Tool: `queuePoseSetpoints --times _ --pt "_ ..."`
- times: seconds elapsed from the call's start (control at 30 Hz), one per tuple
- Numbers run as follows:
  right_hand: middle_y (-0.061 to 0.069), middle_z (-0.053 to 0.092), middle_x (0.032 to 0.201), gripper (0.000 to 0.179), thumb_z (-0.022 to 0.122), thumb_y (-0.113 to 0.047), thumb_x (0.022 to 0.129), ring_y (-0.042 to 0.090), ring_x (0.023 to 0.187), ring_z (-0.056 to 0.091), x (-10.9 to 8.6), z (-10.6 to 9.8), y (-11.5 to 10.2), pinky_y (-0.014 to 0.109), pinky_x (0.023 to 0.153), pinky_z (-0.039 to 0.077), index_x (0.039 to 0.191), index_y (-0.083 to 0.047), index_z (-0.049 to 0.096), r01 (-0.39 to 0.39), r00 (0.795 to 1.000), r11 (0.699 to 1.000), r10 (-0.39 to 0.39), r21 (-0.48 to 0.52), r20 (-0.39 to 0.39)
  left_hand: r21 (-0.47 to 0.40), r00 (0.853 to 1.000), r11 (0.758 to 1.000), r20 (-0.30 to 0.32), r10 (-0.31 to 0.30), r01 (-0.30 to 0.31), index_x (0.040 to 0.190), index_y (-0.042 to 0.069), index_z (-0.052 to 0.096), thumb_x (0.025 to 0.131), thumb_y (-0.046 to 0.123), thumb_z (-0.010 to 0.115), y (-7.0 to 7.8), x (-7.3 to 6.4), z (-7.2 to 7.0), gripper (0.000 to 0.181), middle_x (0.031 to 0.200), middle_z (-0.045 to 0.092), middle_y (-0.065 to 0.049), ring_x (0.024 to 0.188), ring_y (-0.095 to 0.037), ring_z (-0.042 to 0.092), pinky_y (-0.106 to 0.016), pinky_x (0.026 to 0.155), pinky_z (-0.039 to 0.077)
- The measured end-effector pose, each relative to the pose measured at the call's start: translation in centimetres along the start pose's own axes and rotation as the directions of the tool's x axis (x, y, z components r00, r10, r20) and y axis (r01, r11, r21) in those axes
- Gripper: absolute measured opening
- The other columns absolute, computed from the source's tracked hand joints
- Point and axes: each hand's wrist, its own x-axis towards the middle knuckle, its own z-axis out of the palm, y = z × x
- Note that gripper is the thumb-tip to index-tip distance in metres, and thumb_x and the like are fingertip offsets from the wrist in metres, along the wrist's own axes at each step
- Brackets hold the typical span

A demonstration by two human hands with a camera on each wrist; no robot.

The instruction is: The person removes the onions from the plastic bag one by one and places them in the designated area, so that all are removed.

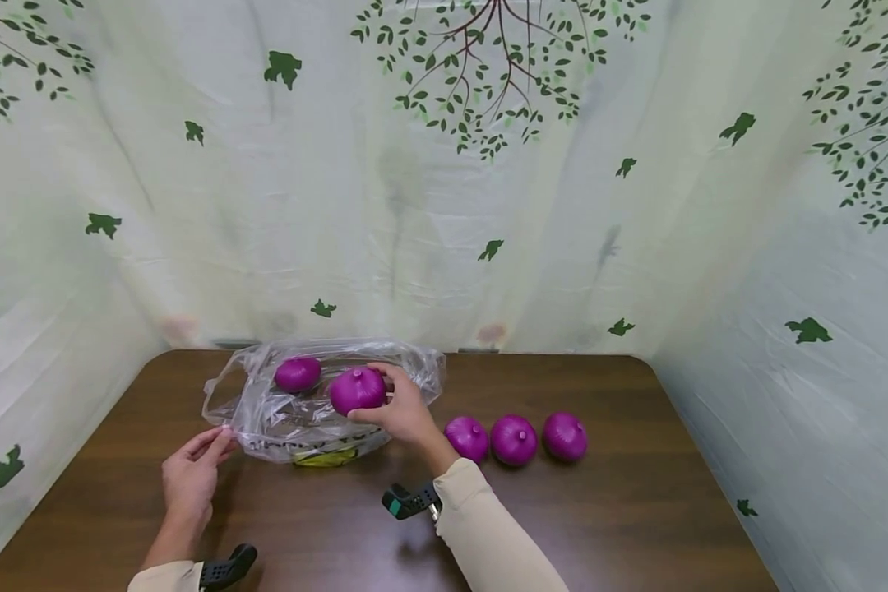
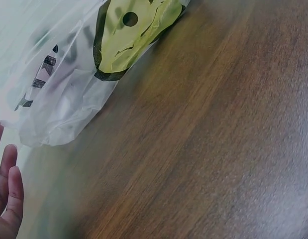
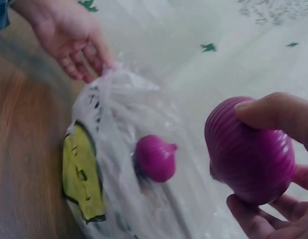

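My right hand [image 1: 403, 411] grips a purple onion [image 1: 357, 390] between thumb and fingers, above a clear plastic bag [image 1: 266, 427]. In the right wrist view the held onion [image 3: 248, 154] shows fine ridges and a glossy skin. Thumb and fingertips of my left hand [image 1: 192, 473] pinch the bag's near left edge. Another onion [image 1: 298, 375] lies in the bag, towards its left. The bag's front carries a yellow print [image 2: 134, 35] and black lettering. To the right of the bag, three more onions [image 1: 467, 438] [image 1: 514, 440] [image 1: 565, 437] sit in a row on the table.
The brown wooden table [image 1: 636, 510] is bordered at the back and sides by a pale curtain [image 1: 429, 205] with leaf prints. Black straps [image 1: 229, 567] are worn at both wrists. The bag lies near the table's back edge.
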Motion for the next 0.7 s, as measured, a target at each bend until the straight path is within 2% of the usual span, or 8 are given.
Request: queuePoseSetpoints --times 0.2,0.37,0.7 --pt "0.010 0.052 0.128 0.073 0.086 -0.013 0.070 0.031 0.110 0.057 -1.7 -1.7 -0.3 0.037 0.084 0.053 0.134 -0.013 0.052 0.035 0.999 0.999 -0.035 0.002 0.003 -0.034 1.000 0.999 0.007 0.001 0.000 0.082 0.023 0.073 0.089 0.019 0.070 0.0 0.0 0.4 0.008 0.069 0.069 0.017 0.067 0.000 0.067 -0.012 0.066 0.052" --pt "0.011 0.050 0.130 0.073 0.086 -0.011 0.070 0.032 0.109 0.058 -3.2 -3.2 -0.4 0.041 0.088 0.052 0.134 -0.011 0.051 0.069 0.998 0.997 -0.068 0.032 -0.006 -0.034 1.000 0.999 0.005 0.001 0.000 0.082 0.023 0.074 0.088 0.019 0.071 -0.1 0.0 0.4 0.008 0.069 0.069 0.017 0.067 0.000 0.067 -0.012 0.065 0.052" --pt "0.011 0.052 0.127 0.072 0.085 -0.006 0.071 0.028 0.114 0.057 -5.9 -6.4 1.2 0.040 0.098 0.047 0.134 -0.007 0.051 0.149 0.989 0.987 -0.148 0.053 -0.015 -0.020 1.000 0.999 -0.003 -0.024 0.024 0.085 0.022 0.073 0.088 0.023 0.070 -0.3 0.1 -0.2 0.005 0.069 0.069 0.017 0.066 0.000 0.067 -0.010 0.064 0.050"
